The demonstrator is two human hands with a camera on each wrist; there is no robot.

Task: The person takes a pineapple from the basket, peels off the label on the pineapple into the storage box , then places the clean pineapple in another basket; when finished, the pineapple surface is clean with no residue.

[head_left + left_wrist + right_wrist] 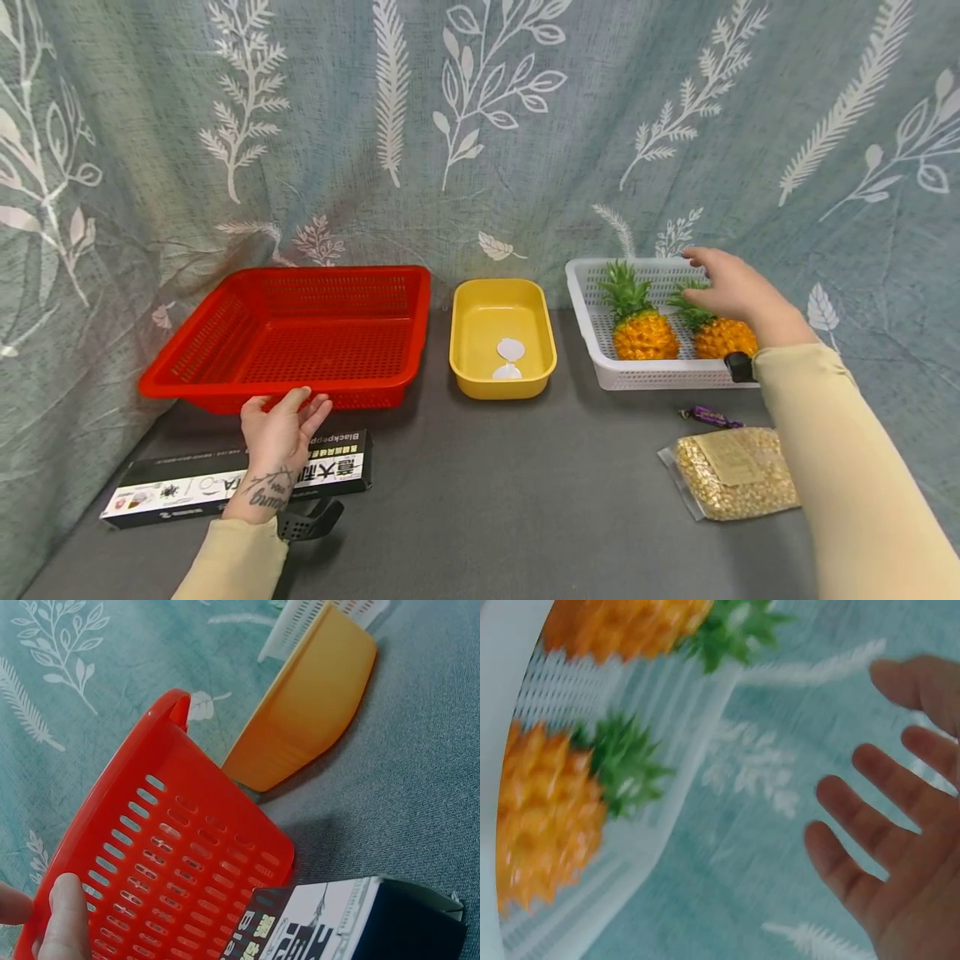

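My left hand (276, 433) is at the front rim of a red plastic basket (330, 392). In the left wrist view, its fingertips (66, 919) lie on both sides of the rim of the red basket, pinching it. Below that hand lies a long black-and-white printed box (333, 467). My right hand (738, 292) hovers with spread fingers above a white basket (622, 373), holding nothing. Two pineapples with green crowns, a left one (645, 335) and a right one (723, 337), lie in the white basket. The right hand and forearm partly cover the right pineapple.
Between the baskets stands a yellow tray (487, 387) with two white round pieces (510, 348) inside. A purple-wrapped candy (712, 417) and a clear bag of pale yellow grains (735, 475) lie before the white basket. A leaf-patterned curtain (337, 125) hangs behind.
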